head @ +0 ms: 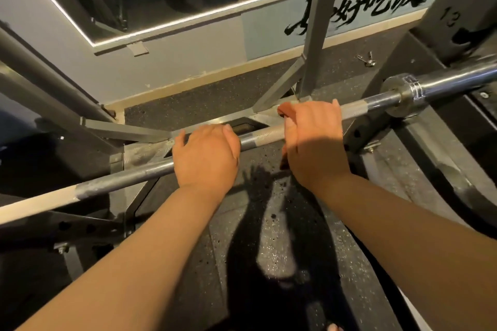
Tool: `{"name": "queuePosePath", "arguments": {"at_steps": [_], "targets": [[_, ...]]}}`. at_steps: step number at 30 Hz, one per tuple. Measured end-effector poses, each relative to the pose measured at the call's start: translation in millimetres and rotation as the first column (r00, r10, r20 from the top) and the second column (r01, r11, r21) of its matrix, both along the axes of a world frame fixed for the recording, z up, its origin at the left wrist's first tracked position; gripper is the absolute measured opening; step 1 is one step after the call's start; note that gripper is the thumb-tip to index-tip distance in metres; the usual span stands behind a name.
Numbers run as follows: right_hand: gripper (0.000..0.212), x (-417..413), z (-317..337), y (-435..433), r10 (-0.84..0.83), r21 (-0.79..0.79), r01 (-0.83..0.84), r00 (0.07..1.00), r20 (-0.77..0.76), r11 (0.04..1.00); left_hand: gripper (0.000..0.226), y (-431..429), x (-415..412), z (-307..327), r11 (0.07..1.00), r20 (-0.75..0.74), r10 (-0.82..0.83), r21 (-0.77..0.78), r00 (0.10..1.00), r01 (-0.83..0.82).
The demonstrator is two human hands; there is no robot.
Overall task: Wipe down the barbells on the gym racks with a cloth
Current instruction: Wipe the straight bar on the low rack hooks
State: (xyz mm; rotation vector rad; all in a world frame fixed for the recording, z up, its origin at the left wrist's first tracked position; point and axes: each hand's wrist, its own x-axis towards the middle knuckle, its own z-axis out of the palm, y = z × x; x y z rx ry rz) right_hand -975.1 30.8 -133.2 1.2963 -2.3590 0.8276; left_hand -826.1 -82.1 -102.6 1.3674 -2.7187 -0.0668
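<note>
My arms (134, 263) reach out close to me. My left hand (205, 154) and right hand (313, 140) both wrap their fingers round the barbell (262, 135), which lies across the rack (320, 21), above the floor (295, 223).

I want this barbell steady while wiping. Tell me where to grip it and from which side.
Grip the barbell by its knurled shaft, overhand from above, like the left hand and right hand: it lies roughly level, and the sleeve is thicker and smooth.
</note>
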Motion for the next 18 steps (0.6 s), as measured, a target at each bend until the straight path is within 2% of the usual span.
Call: {"name": "queuePosePath", "arguments": {"at_steps": [3, 6, 9, 11, 12, 14, 15, 16, 18], "targets": [[0.038, -10, -1, 8, 0.06, 0.033, -0.057, 0.994, -0.086, 0.998, 0.051, 9, -9, 6, 1.0, 0.002, -0.005, -0.002, 1.0, 0.005], [0.042, -13, 3, 9, 0.098, 0.092, -0.094, 0.994, -0.047, 0.991, 0.054, 23, -41, 8, 0.996, 0.026, -0.089, 0.002, 0.996, 0.089], [0.043, -29, 11, 17, 0.266, 0.18, -0.251, 0.962, -0.06, 0.951, 0.054, 27, -63, 7, 0.997, 0.033, -0.055, 0.057, 0.998, 0.053], [0.046, -57, 19, 29, 0.394, 0.318, -0.331, 0.905, -0.16, 0.888, 0.056, 27, -63, 4, 0.998, 0.042, -0.041, 0.051, 0.998, 0.039], [0.045, -73, 19, 35, 0.389, 0.368, -0.284, 0.886, -0.252, 0.885, 0.057, 27, -62, 3, 0.998, 0.049, -0.046, 0.043, 0.998, 0.044], [0.039, -94, 16, 44, 0.167, 0.304, -0.045, 0.906, -0.389, 0.952, 0.058, 29, -62, 3, 0.998, 0.062, -0.053, 0.038, 0.997, 0.051], [0.037, -94, 16, 44, 0.014, 0.245, 0.087, 0.923, -0.384, 0.966, 0.058, 30, -63, 4, 0.998, 0.066, -0.048, 0.039, 0.997, 0.045], [0.037, -89, 12, 40, -0.094, 0.197, 0.165, 0.941, -0.326, 0.966, 0.059, 30, -65, 4, 0.999, 0.067, -0.039, 0.038, 0.997, 0.036], [0.035, -72, 2, 30, -0.137, 0.102, 0.151, 0.981, -0.134, 0.983, 0.059, 29, -66, 4, 0.999, 0.068, -0.027, 0.041, 0.997, 0.024]]}}
